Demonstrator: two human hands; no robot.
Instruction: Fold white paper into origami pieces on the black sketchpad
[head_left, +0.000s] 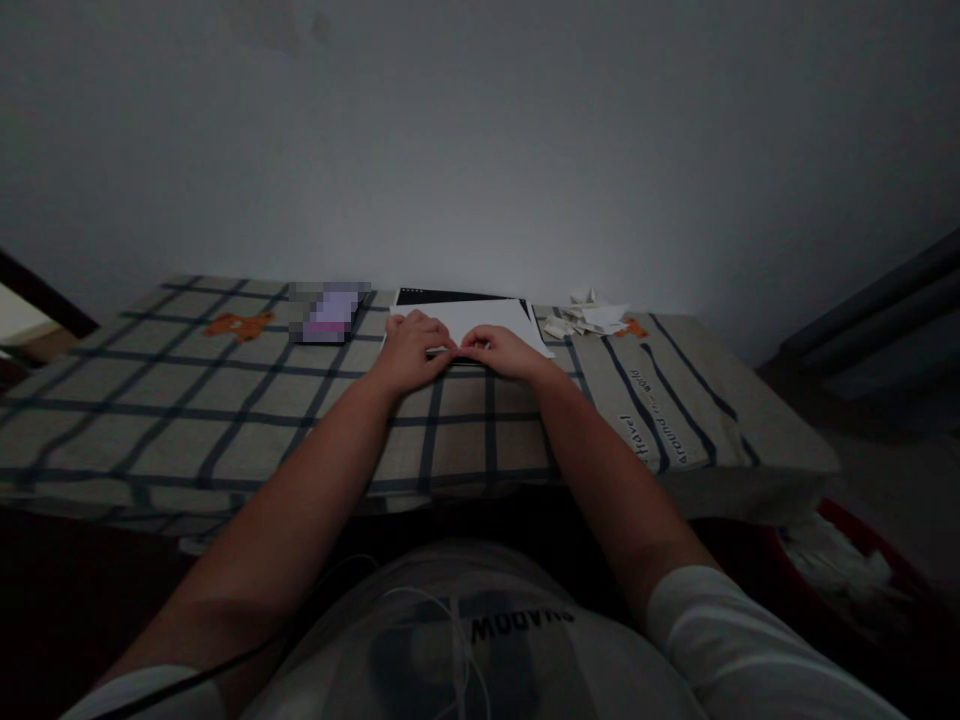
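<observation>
A white sheet of paper (pixel 480 312) lies on a flat black board or notebook (pixel 420 296), which shows along its far edge. Over the paper's left part rests my left hand (pixel 412 352), its thumb reaching in to the near edge. From the other side my right hand (pixel 501 350) curls at the same edge, thumb and fingers drawn together. The fingertips of both hands meet at the middle of that edge and pinch the paper there. What lies beneath the fingers is partly hidden.
Torn or crumpled paper scraps (pixel 589 318) lie right of the sheet. A blurred purple item (pixel 330 312) sits to the left. The checked tablecloth (pixel 247 400) covers the table against the wall (pixel 480 150). A red bin (pixel 840 520) with white waste stands at lower right.
</observation>
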